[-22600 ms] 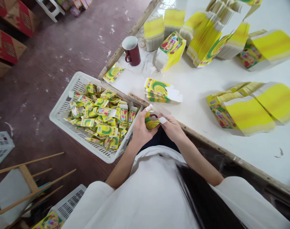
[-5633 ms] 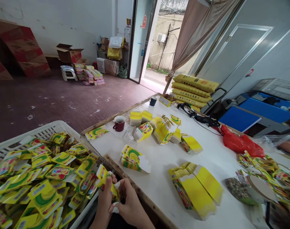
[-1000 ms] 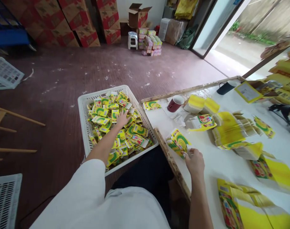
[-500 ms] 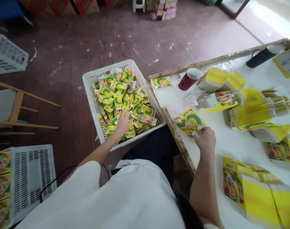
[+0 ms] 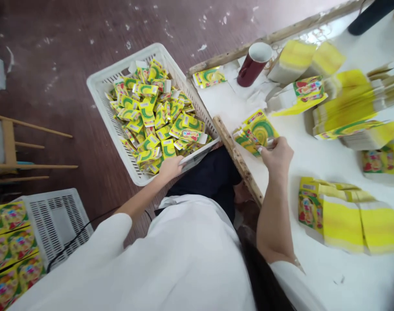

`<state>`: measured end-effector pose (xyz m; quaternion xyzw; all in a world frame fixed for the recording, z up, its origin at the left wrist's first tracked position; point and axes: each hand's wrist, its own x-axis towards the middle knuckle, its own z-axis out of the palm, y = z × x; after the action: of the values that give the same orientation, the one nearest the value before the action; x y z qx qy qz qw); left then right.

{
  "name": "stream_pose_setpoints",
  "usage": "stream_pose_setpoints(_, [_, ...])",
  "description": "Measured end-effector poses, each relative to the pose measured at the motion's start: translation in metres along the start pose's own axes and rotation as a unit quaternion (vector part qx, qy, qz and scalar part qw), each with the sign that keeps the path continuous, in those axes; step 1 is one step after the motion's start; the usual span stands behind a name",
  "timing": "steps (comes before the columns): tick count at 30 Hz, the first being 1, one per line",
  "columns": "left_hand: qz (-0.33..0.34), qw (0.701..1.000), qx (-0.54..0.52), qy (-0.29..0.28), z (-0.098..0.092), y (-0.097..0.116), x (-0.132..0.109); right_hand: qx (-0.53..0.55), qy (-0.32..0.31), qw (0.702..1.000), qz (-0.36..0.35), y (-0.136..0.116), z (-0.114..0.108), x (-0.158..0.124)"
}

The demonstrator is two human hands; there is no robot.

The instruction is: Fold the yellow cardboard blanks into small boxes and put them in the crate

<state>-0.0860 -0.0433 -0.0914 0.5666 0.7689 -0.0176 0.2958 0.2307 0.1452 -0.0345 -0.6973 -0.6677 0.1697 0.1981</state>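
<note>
My left hand (image 5: 171, 167) is closed over the near rim of a white plastic basket (image 5: 101, 97). Small yellow-and-green cartons (image 5: 147, 113) are heaped inside it, several with white flaps showing. On the white table to the right, my right hand (image 5: 277, 154) pinches the near edge of a yellow-and-green carton (image 5: 260, 131), where a pale flap shows between the fingers. Part of that edge is hidden behind my fingers. Beyond it lies another small flat carton (image 5: 209, 77), close to the table's wooden edge.
A dark red mug (image 5: 253, 65) stands at the table's far side. Stacks of flat yellow cartons (image 5: 344, 101) and a bundle (image 5: 342, 220) lie to the right. A wooden edge strip (image 5: 238, 160) borders the table. On the left are a chair (image 5: 9, 144) and another crate (image 5: 59, 220).
My left hand has drawn back from among the cartons and closed on the basket's near rim. The view has tilted downward. My right hand keeps its pinch on the carton.
</note>
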Motion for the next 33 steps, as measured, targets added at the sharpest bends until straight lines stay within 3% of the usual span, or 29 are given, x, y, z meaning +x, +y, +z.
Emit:
stream_pose_setpoints(10, [-0.024, 0.999, 0.006, -0.027, -0.008, 0.011, 0.0, 0.026, -0.019, 0.998, 0.05, 0.003, -0.008, -0.005])
stream_pose_setpoints(19, [-0.024, 1.0, -0.006, 0.008, -0.001, 0.014, 0.001, 0.081, 0.034, 0.995, 0.046, 0.001, -0.02, -0.012])
stream_pose_setpoints(25, [-0.009, 0.997, -0.037, 0.065, -0.001, 0.014, -0.003, 0.185, 0.078, 0.979, 0.023, -0.002, -0.035, -0.028])
stream_pose_setpoints(27, [0.009, 0.99, -0.069, 0.125, -0.006, 0.022, -0.007, 0.229, 0.064, 0.971, 0.005, -0.009, -0.034, -0.04])
stream_pose_setpoints(29, [0.079, 0.957, -0.203, 0.192, -0.012, 0.04, -0.009, 0.275, 0.021, 0.961, -0.031, -0.02, -0.03, -0.056])
stream_pose_setpoints(30, [0.132, 0.918, -0.31, 0.209, -0.015, 0.052, -0.009, 0.293, -0.009, 0.955, -0.055, -0.026, -0.026, -0.065])
stream_pose_setpoints(31, [0.187, 0.862, -0.428, 0.197, -0.018, 0.066, -0.008, 0.305, -0.043, 0.948, -0.083, -0.033, -0.023, -0.075])
stream_pose_setpoints(33, [0.248, 0.735, -0.619, 0.12, -0.025, 0.098, -0.006, 0.314, -0.114, 0.932, -0.142, -0.045, -0.014, -0.093])
